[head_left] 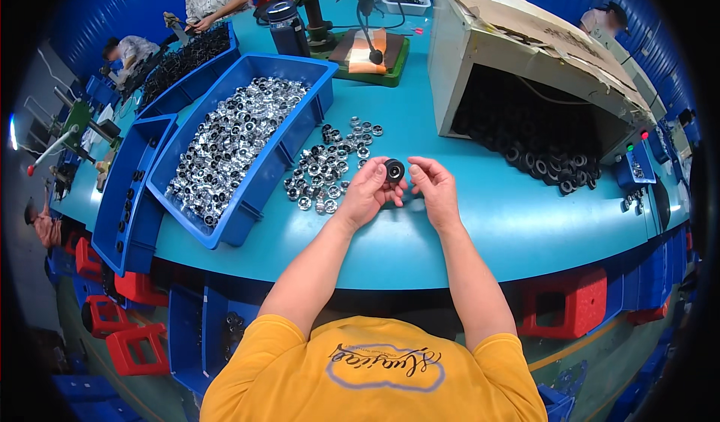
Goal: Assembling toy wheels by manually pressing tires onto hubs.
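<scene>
Black and round, the wheel [394, 170] sits in your left hand [366, 195], pinched between thumb and fingers. Your right hand [436, 191] is just beside it, fingertips drawn close together — I cannot tell whether they hold anything small. The wheel looks light and fairly stiff, perhaps rubbery, so it should not slip much; grip its outer edge, clear of the centre. Leftward, shiny parts [304, 204] lie loose on the table [390, 261] — beyond them, a blue bin [251, 216]. Rightward, black rings [566, 171] lie heaped at the box [450, 62].
</scene>
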`<state>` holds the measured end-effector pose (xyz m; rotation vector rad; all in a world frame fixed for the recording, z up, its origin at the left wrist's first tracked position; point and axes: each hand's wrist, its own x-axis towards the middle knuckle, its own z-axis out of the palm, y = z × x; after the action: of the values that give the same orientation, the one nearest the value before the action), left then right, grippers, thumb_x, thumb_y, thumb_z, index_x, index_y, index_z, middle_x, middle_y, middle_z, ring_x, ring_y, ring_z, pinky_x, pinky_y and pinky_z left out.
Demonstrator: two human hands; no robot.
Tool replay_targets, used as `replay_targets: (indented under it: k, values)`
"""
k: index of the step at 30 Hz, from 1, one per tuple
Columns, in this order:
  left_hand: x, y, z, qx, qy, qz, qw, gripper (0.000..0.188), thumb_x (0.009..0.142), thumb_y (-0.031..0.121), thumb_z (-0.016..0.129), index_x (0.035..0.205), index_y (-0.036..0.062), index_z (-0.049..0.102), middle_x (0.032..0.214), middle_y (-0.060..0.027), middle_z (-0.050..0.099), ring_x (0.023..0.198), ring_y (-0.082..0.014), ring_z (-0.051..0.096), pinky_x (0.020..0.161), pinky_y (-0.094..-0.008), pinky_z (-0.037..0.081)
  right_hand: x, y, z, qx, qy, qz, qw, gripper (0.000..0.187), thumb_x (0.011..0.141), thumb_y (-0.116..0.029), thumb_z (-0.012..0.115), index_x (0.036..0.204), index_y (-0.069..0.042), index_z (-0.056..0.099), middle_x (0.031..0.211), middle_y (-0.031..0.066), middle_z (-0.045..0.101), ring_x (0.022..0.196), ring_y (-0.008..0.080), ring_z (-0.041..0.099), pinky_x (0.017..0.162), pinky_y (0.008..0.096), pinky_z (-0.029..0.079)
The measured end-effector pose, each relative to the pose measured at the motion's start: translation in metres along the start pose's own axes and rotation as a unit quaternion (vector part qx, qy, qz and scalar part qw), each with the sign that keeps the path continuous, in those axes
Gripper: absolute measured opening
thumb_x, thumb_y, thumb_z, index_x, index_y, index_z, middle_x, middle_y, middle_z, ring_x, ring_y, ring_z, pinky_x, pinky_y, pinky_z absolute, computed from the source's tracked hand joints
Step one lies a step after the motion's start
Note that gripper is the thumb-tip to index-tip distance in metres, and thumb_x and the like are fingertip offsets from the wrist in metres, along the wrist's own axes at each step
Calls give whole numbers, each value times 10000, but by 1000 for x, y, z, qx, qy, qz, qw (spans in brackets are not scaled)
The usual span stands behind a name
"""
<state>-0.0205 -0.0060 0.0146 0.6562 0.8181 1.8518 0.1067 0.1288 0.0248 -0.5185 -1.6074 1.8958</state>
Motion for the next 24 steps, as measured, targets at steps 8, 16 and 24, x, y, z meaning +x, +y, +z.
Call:
replay_targets:
  k: [8, 16, 24]
  values:
    - [1, -9, 1, 131, 81, -1, 988, 353, 1145, 364, 424, 1193, 37, 548, 925, -113, 669, 731, -148, 645, 569, -281, 547, -1, 5, 2, 49, -44, 41, 997, 261, 947, -87, 771, 1180, 14, 712, 984, 63, 750, 834, 115, 675, 780, 269, 561]
    - [-2, -10, -1, 252, 121, 21, 960, 378, 1143, 395, 423, 1145, 53, 586, 826, -72, 662, 652, -102, 614, 505, -232, 489, -3, 4, 6, 62, -49, 58, 995, 226, 940, -65, 768, 1143, 24, 722, 992, 87, 759, 867, 132, 700, 797, 289, 580]
    - [2, -19, -7, 222, 119, 18, 968, 336, 1140, 388, 435, 1182, 75, 550, 891, -79, 677, 687, -118, 630, 535, -240, 503, 1, 15, 2, 60, -28, 44, 997, 228, 934, -31, 765, 1142, 35, 700, 988, 98, 750, 869, 144, 710, 764, 303, 604]
